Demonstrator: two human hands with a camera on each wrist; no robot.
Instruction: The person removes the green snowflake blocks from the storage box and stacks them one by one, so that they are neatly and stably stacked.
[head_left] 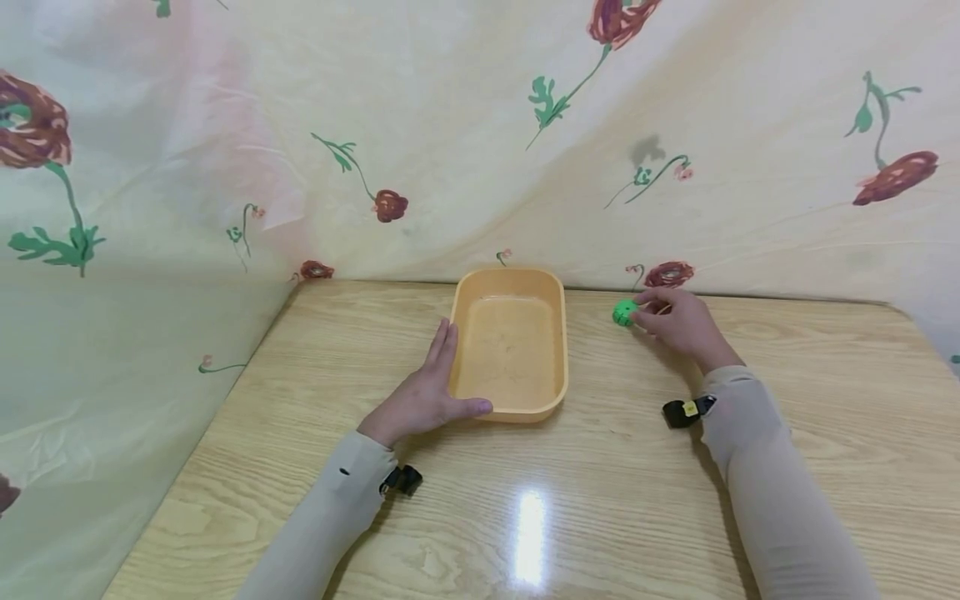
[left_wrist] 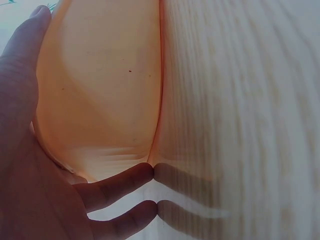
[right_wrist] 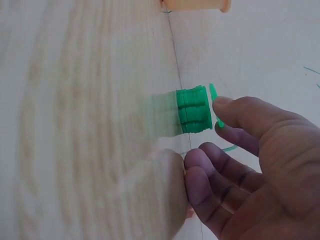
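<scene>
A shallow orange plastic tray [head_left: 510, 412] sits on the wooden table. My left hand [head_left: 422, 398] rests at its near left corner, fingers extended along the left side and thumb across the front rim. In the left wrist view, two fingertips of the left hand [left_wrist: 45, 165] reach the tabletop beside the tray wall [left_wrist: 105, 90]. To the right of the tray, my right hand [head_left: 678, 323] pinches a thin green disc [right_wrist: 213, 95] between thumb and finger. Just below that disc stands a short stack of green discs [right_wrist: 194, 111] with notched edges, its top facing the held disc.
A floral curtain [head_left: 450, 133] hangs right behind the table's back edge. Black wrist cameras [head_left: 405, 481] are strapped to both sleeves. Bare wood tabletop [head_left: 600, 500] stretches in front of the tray, with a bright light reflection [head_left: 530, 537] on it.
</scene>
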